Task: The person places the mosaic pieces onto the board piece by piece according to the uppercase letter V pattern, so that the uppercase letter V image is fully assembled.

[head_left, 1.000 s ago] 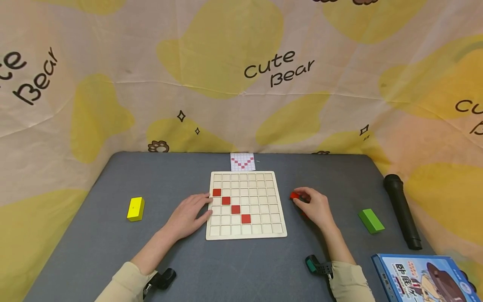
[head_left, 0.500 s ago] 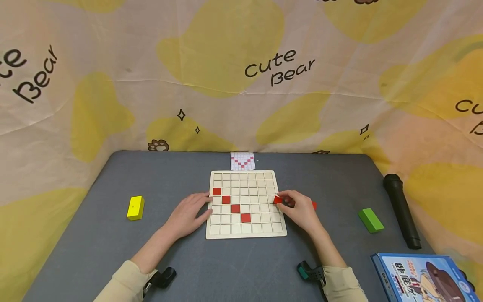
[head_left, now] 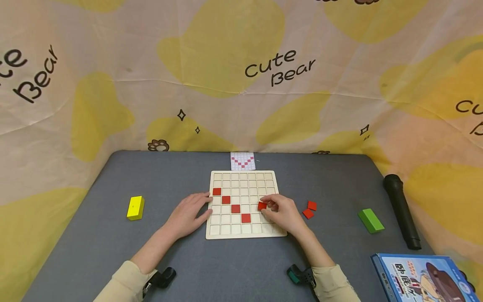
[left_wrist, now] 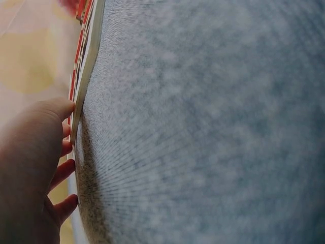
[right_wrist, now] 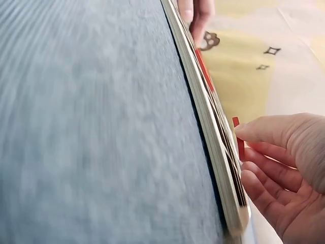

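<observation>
A: Quick check pls; R side first?
B: Right hand (head_left: 284, 212) is over the right part of the pale wooden grid board (head_left: 225, 229); thumb & fingers narrowed, pinching a thin red square tile (head_left: 262, 206); per the right-wrist view, tile's tipped up on edge, just above the board.
A: & L side?
B: Left hand (head_left: 187, 217) at the board's left edge; fingers spread & fairly straight, tips touching the rim; thumb's on the rim too.
A: Other tiles?
B: Four flat red square tiles (head_left: 235, 209) sit in cells, diag. from 3rd row, 1st col. down to 6th row, 4th col.; two loose red square tiles (head_left: 308, 214) lie close together on the dark grey counter (head_left: 234, 268), just R of the board.
A: Rest of it?
B: Small white card (head_left: 243, 161) w/ a red V on a grid, just beyond the board's far edge; yellow rectangular block (head_left: 135, 208) well off to the L; green rectangular block (head_left: 371, 221) to the R, near a black microphone (head_left: 403, 212); flat blue printed box (head_left: 426, 277), near R corner; yellow-patched cloth (head_left: 211, 54) behind.
</observation>
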`<state>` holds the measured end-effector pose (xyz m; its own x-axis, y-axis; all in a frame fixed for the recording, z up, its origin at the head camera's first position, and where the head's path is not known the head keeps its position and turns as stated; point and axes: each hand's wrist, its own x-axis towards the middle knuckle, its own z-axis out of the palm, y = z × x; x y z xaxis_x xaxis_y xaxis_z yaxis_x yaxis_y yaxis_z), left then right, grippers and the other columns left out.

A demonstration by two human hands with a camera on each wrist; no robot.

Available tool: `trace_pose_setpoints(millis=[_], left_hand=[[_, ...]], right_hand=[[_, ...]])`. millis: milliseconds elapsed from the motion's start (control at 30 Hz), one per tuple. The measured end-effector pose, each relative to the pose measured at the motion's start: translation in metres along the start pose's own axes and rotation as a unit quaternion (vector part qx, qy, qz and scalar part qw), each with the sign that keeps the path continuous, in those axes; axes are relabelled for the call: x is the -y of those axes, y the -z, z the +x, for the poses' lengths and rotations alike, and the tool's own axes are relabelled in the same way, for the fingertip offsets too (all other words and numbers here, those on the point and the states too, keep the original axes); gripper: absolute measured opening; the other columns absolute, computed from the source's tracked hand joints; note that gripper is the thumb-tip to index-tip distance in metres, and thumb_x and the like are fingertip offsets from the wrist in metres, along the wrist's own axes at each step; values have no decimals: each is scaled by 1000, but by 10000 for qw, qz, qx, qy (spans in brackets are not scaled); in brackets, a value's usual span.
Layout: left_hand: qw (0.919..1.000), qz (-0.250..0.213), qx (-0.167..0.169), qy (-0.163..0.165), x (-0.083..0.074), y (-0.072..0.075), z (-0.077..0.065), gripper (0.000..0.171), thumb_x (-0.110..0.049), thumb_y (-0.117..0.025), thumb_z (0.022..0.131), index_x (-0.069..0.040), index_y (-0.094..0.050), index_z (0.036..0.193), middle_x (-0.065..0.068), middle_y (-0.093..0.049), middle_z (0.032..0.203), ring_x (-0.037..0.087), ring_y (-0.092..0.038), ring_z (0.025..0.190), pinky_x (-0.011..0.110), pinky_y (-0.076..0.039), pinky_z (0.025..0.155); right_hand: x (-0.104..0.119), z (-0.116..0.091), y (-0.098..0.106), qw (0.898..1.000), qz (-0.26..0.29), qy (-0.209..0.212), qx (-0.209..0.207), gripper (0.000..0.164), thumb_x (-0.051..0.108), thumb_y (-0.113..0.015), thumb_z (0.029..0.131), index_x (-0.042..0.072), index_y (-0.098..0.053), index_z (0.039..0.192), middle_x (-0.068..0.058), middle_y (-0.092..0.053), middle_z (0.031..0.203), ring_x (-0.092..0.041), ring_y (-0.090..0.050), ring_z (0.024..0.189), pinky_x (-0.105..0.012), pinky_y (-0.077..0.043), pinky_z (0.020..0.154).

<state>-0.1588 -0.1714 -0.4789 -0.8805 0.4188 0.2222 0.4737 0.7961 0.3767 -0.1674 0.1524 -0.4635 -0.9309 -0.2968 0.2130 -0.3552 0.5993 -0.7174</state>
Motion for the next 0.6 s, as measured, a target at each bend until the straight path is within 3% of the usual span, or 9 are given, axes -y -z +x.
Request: trace_pose_setpoints(millis=[600], left_hand=[[10000, 19, -33, -14, 0, 0, 0, 38, -31, -64, 95, -9, -64, 127, 11, -56, 136, 31, -50, 126, 53, -40, 102]], right_hand=[[7, 8, -13, 9977, -291, 463, 397, 25, 7, -75, 83, 11, -72, 107, 0, -67, 96, -13, -58, 83, -28, -51, 75]])
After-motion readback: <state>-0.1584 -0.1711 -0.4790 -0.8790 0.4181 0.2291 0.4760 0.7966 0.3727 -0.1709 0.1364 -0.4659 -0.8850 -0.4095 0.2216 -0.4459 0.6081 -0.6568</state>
